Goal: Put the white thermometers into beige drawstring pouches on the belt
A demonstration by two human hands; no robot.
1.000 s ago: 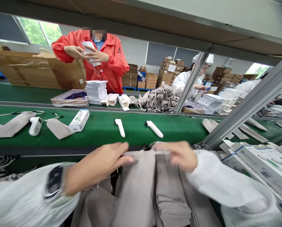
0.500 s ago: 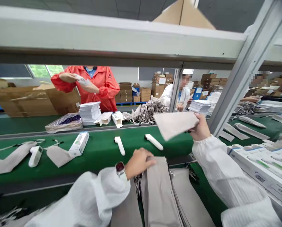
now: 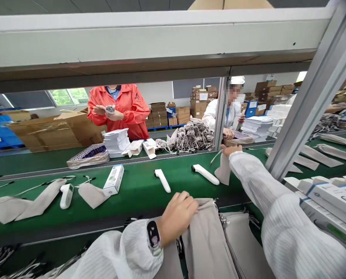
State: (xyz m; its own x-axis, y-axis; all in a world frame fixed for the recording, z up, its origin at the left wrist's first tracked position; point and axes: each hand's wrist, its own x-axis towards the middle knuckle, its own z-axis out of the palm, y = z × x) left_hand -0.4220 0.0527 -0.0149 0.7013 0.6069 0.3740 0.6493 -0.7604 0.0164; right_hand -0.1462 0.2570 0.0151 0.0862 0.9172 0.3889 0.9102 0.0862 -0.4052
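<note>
No legible text; small print on white box (image 3: 113, 179) and right-hand stacked boxes (image 3: 332, 224) too blurred.

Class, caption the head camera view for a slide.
Left hand on grey pouches, right hand holding another pouch at the green belt.

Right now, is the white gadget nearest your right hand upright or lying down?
Lying down: the white gadget rests lengthwise on the green belt.

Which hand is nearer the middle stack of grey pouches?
Left. The left hand rests on the stack's far end; the right hand is farther off to the right, holding a pouch at the green belt.
</note>
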